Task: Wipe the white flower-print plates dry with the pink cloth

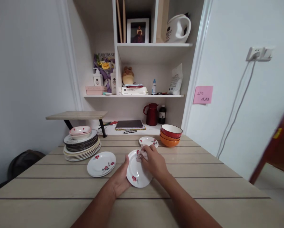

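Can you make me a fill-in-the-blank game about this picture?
1. The right hand holds a crumpled cloth or tissue against a flowered ____.
2. The sticky note on the wall is ____.
3. Beyond that hand, toward the table's right side, stand three stacked ____.

Missing words: plate; pink; bowls.

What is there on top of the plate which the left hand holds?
On the plate is a crumpled pale cloth, held in the right hand; the part beneath them is hidden.
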### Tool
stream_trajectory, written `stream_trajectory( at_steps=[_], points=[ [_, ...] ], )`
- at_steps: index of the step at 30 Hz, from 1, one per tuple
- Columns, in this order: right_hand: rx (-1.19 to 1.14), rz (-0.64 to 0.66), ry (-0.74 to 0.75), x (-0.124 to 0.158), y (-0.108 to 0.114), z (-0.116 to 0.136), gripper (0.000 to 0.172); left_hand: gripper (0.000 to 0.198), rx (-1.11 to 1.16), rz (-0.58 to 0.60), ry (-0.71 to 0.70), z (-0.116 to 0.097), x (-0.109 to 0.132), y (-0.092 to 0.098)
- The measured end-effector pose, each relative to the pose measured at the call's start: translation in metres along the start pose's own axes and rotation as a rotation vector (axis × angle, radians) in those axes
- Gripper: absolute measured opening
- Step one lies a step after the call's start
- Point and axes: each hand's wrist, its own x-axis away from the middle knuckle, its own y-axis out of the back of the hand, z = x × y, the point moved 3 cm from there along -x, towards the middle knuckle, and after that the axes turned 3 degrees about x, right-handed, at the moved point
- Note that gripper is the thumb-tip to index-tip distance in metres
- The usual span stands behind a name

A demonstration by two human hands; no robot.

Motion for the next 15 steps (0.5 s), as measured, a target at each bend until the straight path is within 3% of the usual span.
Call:
stream_trajectory(
  at_steps=[15],
  points=[
    [-0.235,-0.055,0.405,0.008,-0.008,0.025,0.036,0.057,0.01,0.116,-0.023,0.006,-0.004,-0.001]
  ],
)
